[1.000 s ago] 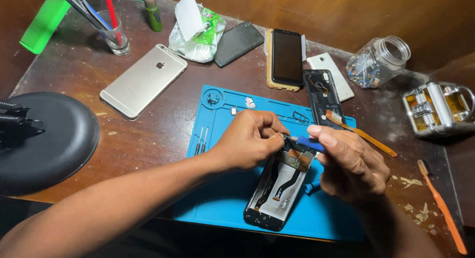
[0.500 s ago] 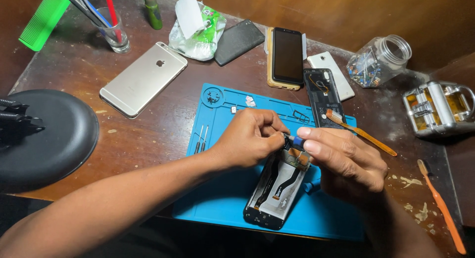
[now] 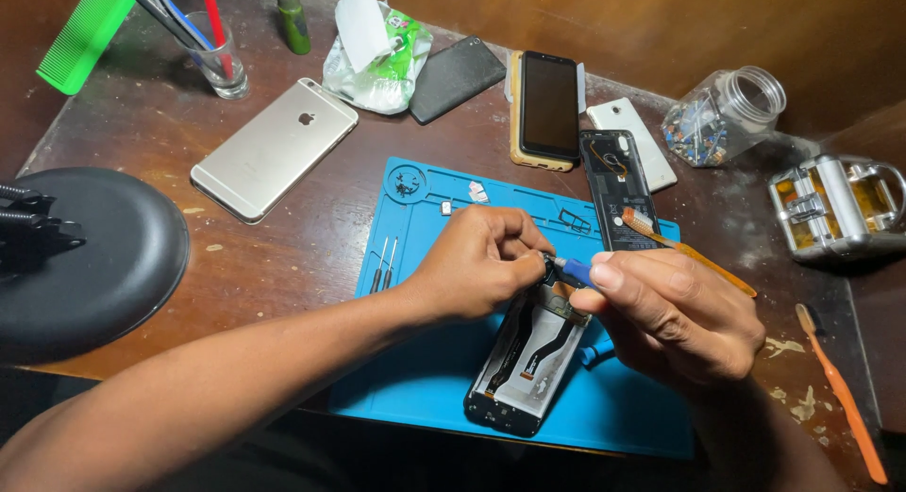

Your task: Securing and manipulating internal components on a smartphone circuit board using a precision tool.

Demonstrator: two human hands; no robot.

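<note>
An opened phone [image 3: 528, 360] with its back off lies on a blue work mat [image 3: 425, 379], its inner parts showing. My left hand [image 3: 477, 261] is curled over the phone's top end, fingertips pinched at a small dark part there. My right hand [image 3: 675, 313] holds a small blue-handled screwdriver [image 3: 571, 268], its tip pointing left into the phone's top edge where my left fingers press. Both hands touch at that spot.
On the mat lie two thin black tools [image 3: 382, 266] and tiny parts [image 3: 477, 192]. Around it: a gold phone [image 3: 274, 148], a black phone [image 3: 549, 105], an open phone shell [image 3: 618, 185], a glass jar [image 3: 722, 115], a metal case [image 3: 835, 204], an orange brush [image 3: 840, 393], a black lamp base [image 3: 94, 256].
My hands have barely shifted. The right hand has edged slightly left, keeping the screwdriver at the phone's top edge.
</note>
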